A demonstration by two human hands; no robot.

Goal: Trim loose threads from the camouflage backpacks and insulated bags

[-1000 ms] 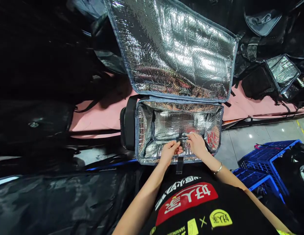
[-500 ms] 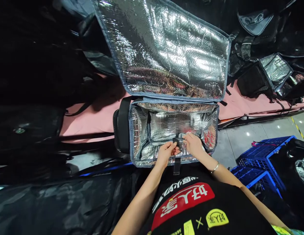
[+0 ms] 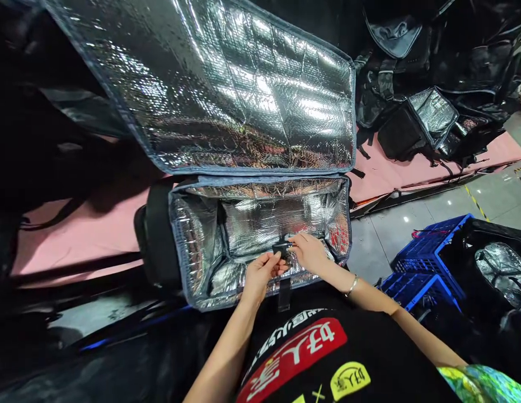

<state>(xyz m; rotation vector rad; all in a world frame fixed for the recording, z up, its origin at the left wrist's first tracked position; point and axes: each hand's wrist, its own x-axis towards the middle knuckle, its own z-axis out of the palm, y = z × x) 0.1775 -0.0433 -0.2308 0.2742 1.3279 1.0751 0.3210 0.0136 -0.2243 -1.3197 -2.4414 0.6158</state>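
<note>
In front of me an insulated bag (image 3: 200, 305) with a silver foil lining and grey-blue edging stands open. Its large foil-lined lid (image 3: 243, 89) is folded back on the far side. Over the near part of the opening, my left hand (image 3: 260, 275) pinches a small black piece of strap (image 3: 280, 248) between thumb and finger. My right hand (image 3: 309, 253) has its fingers closed on the other end of the same piece. Whether it carries a buckle is too small to tell. Another short black strap (image 3: 284, 294) hangs from the bag's near rim.
The bag rests by a pink-covered table (image 3: 394, 168). Further right on it lies a smaller black bag with foil lining (image 3: 434, 115). Blue plastic crates (image 3: 436, 263) with black bags stand on the floor to the right. Dark bags and material crowd the left.
The view has swung right, so the bag and table appear further left and more of the crates shows. Both hands stay on the black strap piece, with the right fingers shifted slightly.
</note>
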